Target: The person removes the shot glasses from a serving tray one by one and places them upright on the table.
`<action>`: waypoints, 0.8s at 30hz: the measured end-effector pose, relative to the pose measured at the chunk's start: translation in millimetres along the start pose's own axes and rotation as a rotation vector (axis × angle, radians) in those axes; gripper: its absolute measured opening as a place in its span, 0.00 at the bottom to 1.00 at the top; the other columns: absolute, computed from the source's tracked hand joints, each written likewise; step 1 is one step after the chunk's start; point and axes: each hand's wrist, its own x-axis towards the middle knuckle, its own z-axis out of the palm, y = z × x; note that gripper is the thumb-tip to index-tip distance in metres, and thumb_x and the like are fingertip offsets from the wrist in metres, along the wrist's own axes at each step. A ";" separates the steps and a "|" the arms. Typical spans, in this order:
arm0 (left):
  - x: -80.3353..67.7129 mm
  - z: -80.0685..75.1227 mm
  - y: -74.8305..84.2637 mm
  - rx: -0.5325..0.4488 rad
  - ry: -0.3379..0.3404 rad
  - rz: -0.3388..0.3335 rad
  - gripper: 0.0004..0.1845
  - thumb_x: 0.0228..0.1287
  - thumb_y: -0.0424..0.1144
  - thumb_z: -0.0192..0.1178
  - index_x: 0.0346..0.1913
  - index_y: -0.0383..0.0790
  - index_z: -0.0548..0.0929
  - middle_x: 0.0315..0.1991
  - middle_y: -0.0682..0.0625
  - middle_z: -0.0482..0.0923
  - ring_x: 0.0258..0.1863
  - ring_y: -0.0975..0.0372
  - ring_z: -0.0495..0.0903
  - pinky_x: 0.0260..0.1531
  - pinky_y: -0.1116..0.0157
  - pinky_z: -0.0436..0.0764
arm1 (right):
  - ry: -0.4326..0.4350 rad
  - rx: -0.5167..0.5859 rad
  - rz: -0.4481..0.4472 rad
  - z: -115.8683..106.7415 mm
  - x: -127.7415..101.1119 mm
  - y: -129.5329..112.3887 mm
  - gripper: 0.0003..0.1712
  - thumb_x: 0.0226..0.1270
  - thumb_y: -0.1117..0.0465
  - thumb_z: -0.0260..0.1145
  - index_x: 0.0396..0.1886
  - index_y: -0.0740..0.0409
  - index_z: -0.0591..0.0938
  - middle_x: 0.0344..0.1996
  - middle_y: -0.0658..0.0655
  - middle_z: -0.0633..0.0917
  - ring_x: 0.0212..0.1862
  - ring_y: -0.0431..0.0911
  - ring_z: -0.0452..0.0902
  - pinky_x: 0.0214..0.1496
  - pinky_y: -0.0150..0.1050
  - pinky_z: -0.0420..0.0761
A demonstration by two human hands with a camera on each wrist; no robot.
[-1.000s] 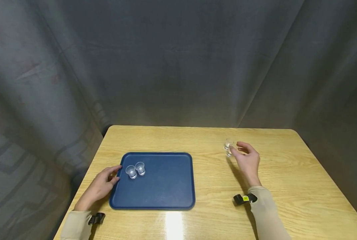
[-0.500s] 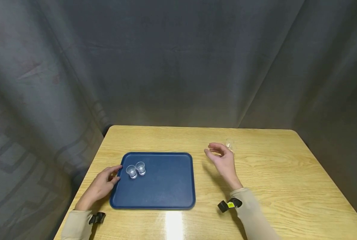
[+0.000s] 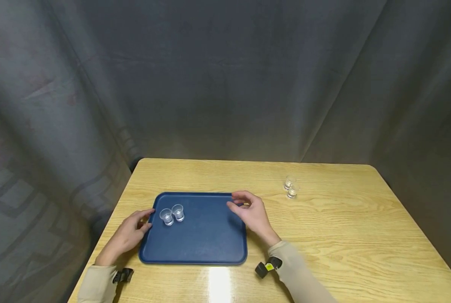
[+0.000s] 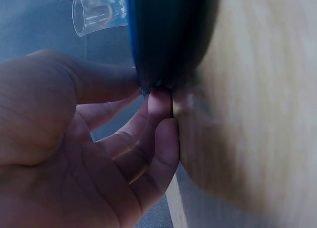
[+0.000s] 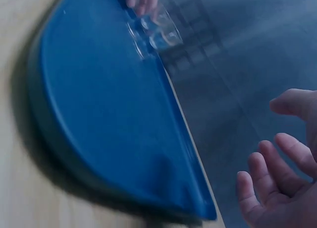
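My left hand [image 3: 125, 235] rests at the left side of a blue tray [image 3: 206, 252], with thumb and fingertips at its rim. Two clear shot glasses [image 3: 166, 216] stand upright side by side on the tray, near that hand. My right hand [image 3: 252, 212] hangs over the tray's right edge, fingers spread and loosely bent, with nothing between them. The right wrist view confirms bare fingers [image 5: 282, 173] and the thumb apart from them. Another pair of clear shot glasses [image 3: 292, 192] stands on the table to the right, close together.
The wooden table [image 3: 343, 227] extends to the right of the tray and in front of it. A grey curtain [image 3: 225, 84] hangs behind the table and along both sides. Each wrist carries a black strap [image 3: 274, 263] with a small camera.
My right hand has moved left, from the two shot glasses on the table to over the tray's right edge. Those glasses stay standing there. The left hand has kept its place.
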 end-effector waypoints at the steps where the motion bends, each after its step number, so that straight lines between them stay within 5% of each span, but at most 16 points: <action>1: -0.4 0.3 -0.3 0.003 0.001 0.000 0.26 0.78 0.31 0.58 0.75 0.30 0.73 0.60 0.33 0.80 0.47 0.51 0.79 0.50 0.50 0.80 | -0.013 -0.011 -0.001 4.1 -1.0 -0.5 0.20 0.64 0.64 0.78 0.54 0.66 0.88 0.50 0.61 0.91 0.49 0.50 0.86 0.48 0.31 0.82; 15: -2.6 1.5 0.0 -0.004 0.008 0.003 0.25 0.77 0.31 0.59 0.74 0.30 0.74 0.60 0.33 0.80 0.48 0.51 0.81 0.51 0.48 0.81 | -0.210 -0.070 -0.055 54.7 -7.5 -5.4 0.20 0.67 0.57 0.77 0.55 0.62 0.89 0.50 0.58 0.91 0.48 0.48 0.88 0.50 0.34 0.85; 24: -0.2 1.6 -0.1 0.000 0.016 0.001 0.25 0.78 0.31 0.59 0.74 0.30 0.75 0.59 0.34 0.81 0.47 0.52 0.80 0.49 0.50 0.81 | -0.256 -0.067 -0.040 80.2 -5.6 -9.8 0.21 0.66 0.55 0.78 0.55 0.60 0.89 0.51 0.60 0.92 0.48 0.46 0.89 0.51 0.34 0.83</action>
